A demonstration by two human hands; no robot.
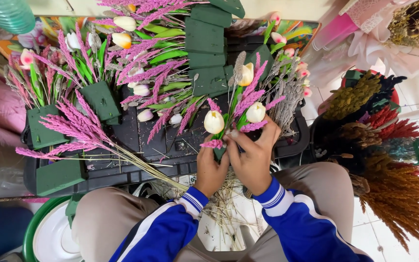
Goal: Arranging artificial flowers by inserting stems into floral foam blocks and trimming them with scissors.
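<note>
Both hands meet at the middle of the head view around a small flower arrangement point(242, 109) of white tulips, pink grass plumes and grey lavender-like sprigs stuck in a green foam block. My left hand point(211, 169) grips the block from below on the left. My right hand point(254, 157) wraps it from the right, fingers up by a white tulip point(256, 112). The foam block is mostly hidden behind the hands. Both sleeves are blue with white stripes.
A black tray point(136, 133) ahead holds several green foam blocks point(100, 99) with flowers. Loose pink plume stems point(81, 133) lie across it. Dried orange, red and yellow bunches point(396, 189) stand at the right. A green-rimmed white basin point(49, 235) sits lower left.
</note>
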